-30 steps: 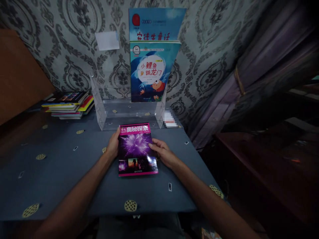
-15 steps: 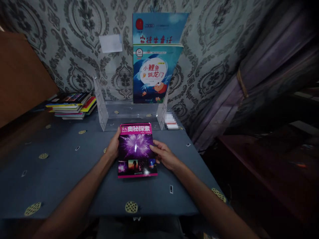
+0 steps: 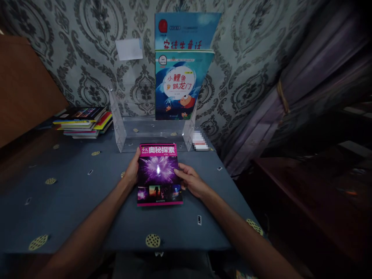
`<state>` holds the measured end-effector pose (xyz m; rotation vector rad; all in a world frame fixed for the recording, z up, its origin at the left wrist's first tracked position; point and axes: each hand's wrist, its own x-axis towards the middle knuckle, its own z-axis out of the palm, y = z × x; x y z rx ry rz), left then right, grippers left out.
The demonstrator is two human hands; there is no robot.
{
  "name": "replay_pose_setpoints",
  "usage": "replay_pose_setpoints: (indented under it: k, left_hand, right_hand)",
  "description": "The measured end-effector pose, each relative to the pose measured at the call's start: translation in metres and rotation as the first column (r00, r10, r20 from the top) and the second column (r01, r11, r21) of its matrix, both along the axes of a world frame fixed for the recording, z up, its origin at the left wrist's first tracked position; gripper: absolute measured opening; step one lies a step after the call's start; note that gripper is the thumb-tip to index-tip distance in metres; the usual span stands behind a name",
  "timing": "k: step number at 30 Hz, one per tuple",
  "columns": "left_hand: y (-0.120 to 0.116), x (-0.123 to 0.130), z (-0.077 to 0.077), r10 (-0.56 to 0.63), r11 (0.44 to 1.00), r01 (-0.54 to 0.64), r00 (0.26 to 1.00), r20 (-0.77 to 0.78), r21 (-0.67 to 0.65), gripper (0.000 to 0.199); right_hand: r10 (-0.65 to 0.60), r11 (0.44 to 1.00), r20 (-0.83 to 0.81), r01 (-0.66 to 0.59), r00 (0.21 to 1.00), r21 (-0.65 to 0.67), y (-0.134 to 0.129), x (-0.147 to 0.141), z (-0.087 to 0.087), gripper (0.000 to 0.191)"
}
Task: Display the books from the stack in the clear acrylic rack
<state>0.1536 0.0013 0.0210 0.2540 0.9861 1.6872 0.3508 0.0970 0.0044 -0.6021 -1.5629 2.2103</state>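
A book (image 3: 158, 174) with a pink and purple cover is held between my two hands above the table, its front facing me. My left hand (image 3: 133, 168) grips its left edge, with most of the fingers hidden behind the book. On the other side, my right hand (image 3: 190, 180) pinches the right edge, thumb on the cover and fingers underneath. Just beyond stands a clear acrylic book rack (image 3: 138, 144). Two blue books rest upright on its right part: a front one with a fish on it (image 3: 177, 85) and a taller one behind (image 3: 188, 31).
A stack of books (image 3: 84, 122) lies at the back left beside a brown board (image 3: 29, 85). A white card (image 3: 129, 49) is on the patterned wall. Right of the table (image 3: 66, 209) hang a purple curtain (image 3: 258, 116) and a dark red surface (image 3: 305, 201).
Almost nothing differs; the view has shifted very slightly, and both hands keep the same hold on the book.
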Motion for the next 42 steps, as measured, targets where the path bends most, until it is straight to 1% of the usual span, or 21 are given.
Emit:
replay_pose_setpoints:
  k: [3, 6, 11, 14, 19, 21, 23, 26, 29, 33, 37, 40, 42]
  left_hand:
    - [0.0, 0.0, 0.0, -0.009, 1.0, 0.009, 1.0, 0.001, 0.005, 0.064]
    - [0.0, 0.001, 0.001, 0.014, 1.0, -0.014, 1.0, 0.016, 0.002, 0.062]
    - [-0.001, 0.0, 0.001, -0.014, 1.0, 0.014, 0.999, 0.039, 0.007, 0.06]
    - [0.0, -0.002, -0.003, 0.025, 1.0, -0.024, 1.0, 0.018, -0.02, 0.057]
    - [0.004, -0.006, -0.012, 0.123, 0.988, -0.126, 0.992, -0.042, -0.094, 0.051]
    - [0.005, -0.006, -0.013, 0.135, 0.986, -0.14, 0.989, -0.066, -0.088, 0.05]
    - [0.005, -0.006, -0.013, 0.111, 0.993, -0.114, 0.991, -0.08, -0.041, 0.051]
    - [0.003, -0.004, -0.01, 0.045, 0.999, -0.043, 0.996, -0.077, 0.034, 0.052]
    - [0.001, -0.003, -0.008, 0.038, 0.996, -0.033, 0.997, -0.074, 0.078, 0.045]
    - [-0.001, -0.004, -0.008, 0.071, 0.994, -0.061, 0.991, -0.114, 0.091, 0.038]
    - [-0.004, -0.004, -0.008, 0.04, 0.996, -0.026, 0.988, -0.148, 0.09, 0.036]
    - [-0.006, -0.001, -0.005, 0.008, 0.997, 0.004, 0.987, -0.16, 0.074, 0.034]
    - [-0.007, 0.0, -0.002, -0.013, 0.997, 0.025, 0.985, -0.172, 0.07, 0.035]
  right_hand:
    - [0.003, 1.0, 0.003, -0.003, 1.0, -0.003, -0.001, 0.0, 0.0, 0.041]
    - [-0.002, 1.0, 0.004, 0.002, 1.0, 0.0, -0.001, 0.0, -0.001, 0.04]
    - [0.008, 1.0, 0.006, -0.008, 1.0, 0.001, 0.0, -0.001, -0.004, 0.043]
    - [0.01, 1.0, 0.008, -0.01, 1.0, 0.009, 0.0, -0.002, -0.006, 0.043]
    - [-0.005, 1.0, 0.004, 0.005, 1.0, 0.001, 0.001, -0.003, -0.008, 0.043]
    - [-0.012, 1.0, 0.008, 0.012, 1.0, 0.001, 0.001, -0.003, -0.008, 0.042]
    - [-0.02, 1.0, 0.007, 0.02, 1.0, 0.002, 0.0, -0.002, -0.007, 0.042]
    - [-0.037, 0.999, -0.007, 0.037, 0.999, -0.008, 0.0, -0.002, -0.005, 0.041]
    - [-0.057, 0.998, -0.021, 0.056, 0.998, -0.024, 0.0, -0.001, -0.003, 0.043]
    - [-0.092, 0.995, -0.039, 0.09, 0.995, -0.033, 0.0, -0.002, -0.001, 0.046]
    - [-0.118, 0.992, -0.059, 0.116, 0.991, -0.039, -0.001, -0.003, 0.0, 0.045]
    - [-0.138, 0.99, -0.07, 0.135, 0.988, -0.046, -0.001, -0.002, 0.003, 0.045]
    - [-0.152, 0.987, -0.068, 0.149, 0.986, -0.058, -0.001, -0.002, 0.005, 0.046]
